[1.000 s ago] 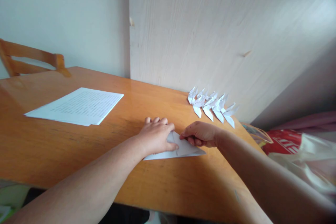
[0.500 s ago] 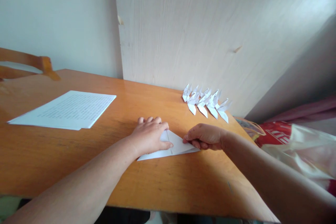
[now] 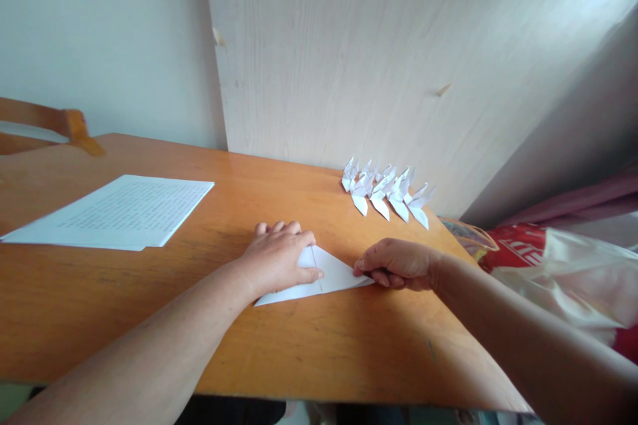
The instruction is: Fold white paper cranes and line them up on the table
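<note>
A white sheet folded into a triangle (image 3: pixel 333 273) lies on the orange wooden table (image 3: pixel 149 305). My left hand (image 3: pixel 277 257) rests on its left half, fingers curled down and the thumb pressed along the paper. My right hand (image 3: pixel 397 263) is closed in a pinch at the triangle's right corner, pressing the edge against the table. Part of the paper is hidden under my left hand.
Several folded white paper cranes (image 3: pixel 385 191) stand in a row at the back by the pale wooden panel (image 3: pixel 379 53). A stack of printed sheets (image 3: pixel 117 211) lies at the left. A wooden chair back (image 3: pixel 47 125) shows far left; a red and clear plastic bag (image 3: pixel 553 265) sits at the right.
My right hand has slid rightward along the fold to the triangle's right corner. My left hand has stayed on the paper. The view has shifted a little to the right.
</note>
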Motion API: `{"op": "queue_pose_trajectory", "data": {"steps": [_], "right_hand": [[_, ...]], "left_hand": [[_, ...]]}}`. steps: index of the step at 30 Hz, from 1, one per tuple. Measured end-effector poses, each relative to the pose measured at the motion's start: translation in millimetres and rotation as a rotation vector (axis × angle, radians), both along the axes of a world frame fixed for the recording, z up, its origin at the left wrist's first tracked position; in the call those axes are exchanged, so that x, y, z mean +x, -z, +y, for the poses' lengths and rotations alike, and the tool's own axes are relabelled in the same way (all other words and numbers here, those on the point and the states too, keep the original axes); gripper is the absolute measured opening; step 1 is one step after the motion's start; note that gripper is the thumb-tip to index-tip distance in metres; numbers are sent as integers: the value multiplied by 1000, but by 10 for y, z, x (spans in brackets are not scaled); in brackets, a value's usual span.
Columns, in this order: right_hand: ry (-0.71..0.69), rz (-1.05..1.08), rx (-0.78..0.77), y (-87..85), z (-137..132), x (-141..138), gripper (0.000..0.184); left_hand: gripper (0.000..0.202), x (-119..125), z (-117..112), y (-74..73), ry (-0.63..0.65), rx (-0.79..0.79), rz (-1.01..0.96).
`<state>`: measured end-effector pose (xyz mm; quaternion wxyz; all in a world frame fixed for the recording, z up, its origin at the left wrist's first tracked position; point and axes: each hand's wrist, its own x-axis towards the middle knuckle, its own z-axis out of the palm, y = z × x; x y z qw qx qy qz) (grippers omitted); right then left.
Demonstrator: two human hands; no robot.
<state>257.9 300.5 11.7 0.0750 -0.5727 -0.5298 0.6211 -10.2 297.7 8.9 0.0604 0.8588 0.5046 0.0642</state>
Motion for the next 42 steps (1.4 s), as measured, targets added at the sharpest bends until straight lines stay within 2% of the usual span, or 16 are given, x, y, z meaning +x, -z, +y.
{"op": "queue_pose_trajectory", "data": {"steps": [6, 16, 21, 34, 38, 42], "right_hand": [[25, -28, 16, -22, -64, 50, 19], [-8, -105, 141, -93, -202, 80, 19], [-11, -96, 118, -100, -275, 148, 20], [137, -51, 43, -14, -312, 331, 17], [169, 3, 76, -21, -291, 275, 19], [116, -10, 58, -39, -248, 166, 20]], "left_hand": [[59, -3, -6, -11, 3, -1, -1], [60, -1, -3, -16, 5, -6, -3], [59, -1, -2, -17, 9, -2, 3], [59, 10, -13, -40, 2, -9, 1], [59, 10, -6, -32, 3, -6, 1], [60, 4, 2, -5, 11, 10, -6]]}}
